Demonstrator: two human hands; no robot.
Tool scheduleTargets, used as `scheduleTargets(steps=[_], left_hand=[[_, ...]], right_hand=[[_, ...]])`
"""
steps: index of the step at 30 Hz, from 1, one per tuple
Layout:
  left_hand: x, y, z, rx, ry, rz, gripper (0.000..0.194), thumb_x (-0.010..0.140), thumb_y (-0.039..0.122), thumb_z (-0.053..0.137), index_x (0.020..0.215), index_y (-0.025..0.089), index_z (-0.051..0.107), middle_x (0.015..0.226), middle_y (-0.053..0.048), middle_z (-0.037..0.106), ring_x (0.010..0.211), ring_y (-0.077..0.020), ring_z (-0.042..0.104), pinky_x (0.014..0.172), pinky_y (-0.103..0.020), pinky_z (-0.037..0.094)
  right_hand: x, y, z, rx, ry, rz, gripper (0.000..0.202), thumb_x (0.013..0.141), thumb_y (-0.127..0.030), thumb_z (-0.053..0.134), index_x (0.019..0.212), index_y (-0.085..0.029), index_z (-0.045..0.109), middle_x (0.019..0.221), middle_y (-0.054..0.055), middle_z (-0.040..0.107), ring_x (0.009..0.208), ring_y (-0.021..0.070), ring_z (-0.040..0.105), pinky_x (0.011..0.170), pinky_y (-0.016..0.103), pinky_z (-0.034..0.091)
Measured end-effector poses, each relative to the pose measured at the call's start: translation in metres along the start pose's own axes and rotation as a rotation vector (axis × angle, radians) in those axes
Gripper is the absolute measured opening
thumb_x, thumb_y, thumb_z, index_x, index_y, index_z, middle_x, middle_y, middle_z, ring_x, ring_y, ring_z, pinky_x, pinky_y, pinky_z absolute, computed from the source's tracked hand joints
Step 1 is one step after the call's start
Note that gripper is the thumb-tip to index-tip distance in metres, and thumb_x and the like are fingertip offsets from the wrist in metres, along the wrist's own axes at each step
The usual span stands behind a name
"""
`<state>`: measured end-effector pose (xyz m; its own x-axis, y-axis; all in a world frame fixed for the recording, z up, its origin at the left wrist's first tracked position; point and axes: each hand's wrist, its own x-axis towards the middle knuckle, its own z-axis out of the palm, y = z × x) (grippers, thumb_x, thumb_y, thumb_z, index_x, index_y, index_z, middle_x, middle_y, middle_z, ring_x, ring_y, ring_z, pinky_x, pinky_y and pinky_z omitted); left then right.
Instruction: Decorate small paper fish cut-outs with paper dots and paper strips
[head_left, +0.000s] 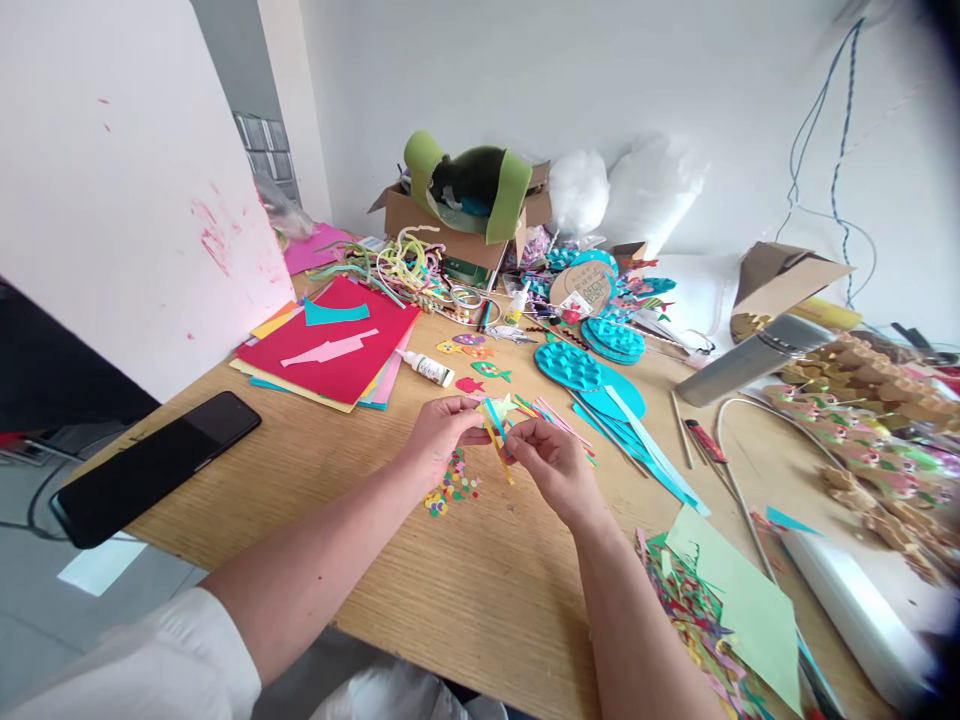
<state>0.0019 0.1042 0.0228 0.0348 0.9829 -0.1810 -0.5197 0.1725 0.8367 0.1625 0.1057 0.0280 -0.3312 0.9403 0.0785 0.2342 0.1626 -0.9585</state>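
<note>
In front of me, over the table's middle, my left hand (442,430) pinches a small pale yellow-green paper fish (505,405). A blue paper strip (493,416) and a yellow paper strip (508,470) lie across it. From the other side my right hand (551,465) has thumb and finger closed on the strips; their exact grip is partly hidden. Below the left hand is a pile of paper dots (448,490). Finished-looking paper fish (491,372) lie beyond the hands, beside a white glue bottle (429,369). Thin coloured strips (559,415) sit just past my right hand.
Coloured sheets (322,345) and a phone (161,465) lie left. Blue cardboard ovals (568,367), a grey bottle (754,360) and a red-handled cutter (707,441) stand or lie right. Paper scraps (690,620) border my right forearm. A full cardboard box (442,235) stands behind.
</note>
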Motion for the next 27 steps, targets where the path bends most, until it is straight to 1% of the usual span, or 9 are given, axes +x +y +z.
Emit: scheduleTargets(steps=[6,17,27], left_hand=[[0.0006,0.0014,-0.0015,-0.034,0.01,-0.03,0.024,0.052,0.025,0.075,0.072,0.013,0.072,0.068,-0.006,0.073,0.06,-0.0181,0.068,0.065,-0.029,0.055],[0.0003,0.0003,-0.0017,-0.05,0.011,-0.025,0.025,0.055,0.024,0.076,0.077,0.012,0.073,0.071,-0.008,0.073,0.065,-0.0191,0.069,0.068,-0.03,0.055],[0.0011,0.0,-0.0031,-0.138,0.038,-0.094,0.013,0.06,0.015,0.07,0.072,0.011,0.071,0.07,-0.009,0.073,0.064,-0.0197,0.07,0.066,-0.03,0.056]], right_hand=[[0.0012,0.0041,0.0037,-0.023,-0.001,-0.02,0.019,0.079,-0.035,0.063,0.073,-0.017,0.06,0.067,0.003,0.064,0.063,0.0147,0.058,0.06,0.028,0.045],[0.0019,0.0065,0.0068,-0.032,0.026,-0.035,0.017,0.079,-0.033,0.062,0.072,-0.017,0.059,0.066,0.003,0.063,0.061,0.0147,0.057,0.06,0.028,0.045],[0.0025,0.0074,0.0101,-0.047,0.047,-0.028,0.019,0.077,-0.035,0.064,0.071,-0.018,0.059,0.065,0.004,0.065,0.061,0.0155,0.059,0.059,0.029,0.045]])
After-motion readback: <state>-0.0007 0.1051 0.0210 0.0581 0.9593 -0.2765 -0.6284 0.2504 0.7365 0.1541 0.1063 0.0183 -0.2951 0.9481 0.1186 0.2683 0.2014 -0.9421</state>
